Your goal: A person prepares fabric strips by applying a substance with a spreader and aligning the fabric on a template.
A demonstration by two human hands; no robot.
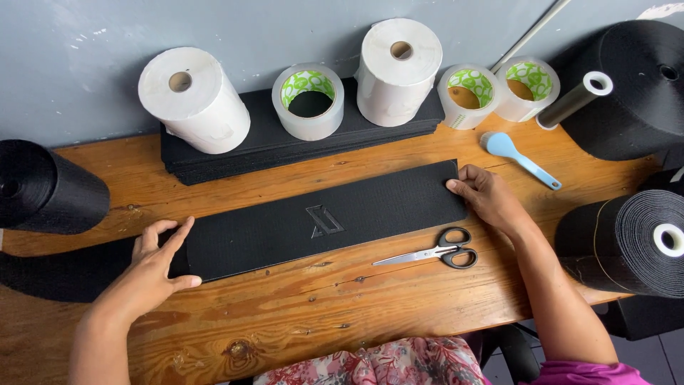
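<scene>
A long black fabric strip (pixel 320 221) with an embossed mark at its middle lies flat across the wooden table (pixel 299 306). My left hand (pixel 153 267) rests on the strip's left end, fingers spread and pressing it down. My right hand (pixel 488 196) holds the strip's right end, fingertips on its corner. A pair of black-handled scissors (pixel 434 253) lies shut on the table just below the strip's right part, near my right wrist.
A stack of black strips (pixel 214 160) at the back carries two white paper rolls (pixel 192 100) and a clear tape roll (pixel 308 100). More tape rolls (pixel 491 89), a blue spoon (pixel 516 157) and big black webbing rolls (pixel 634 242) stand right; another black roll (pixel 43 185) left.
</scene>
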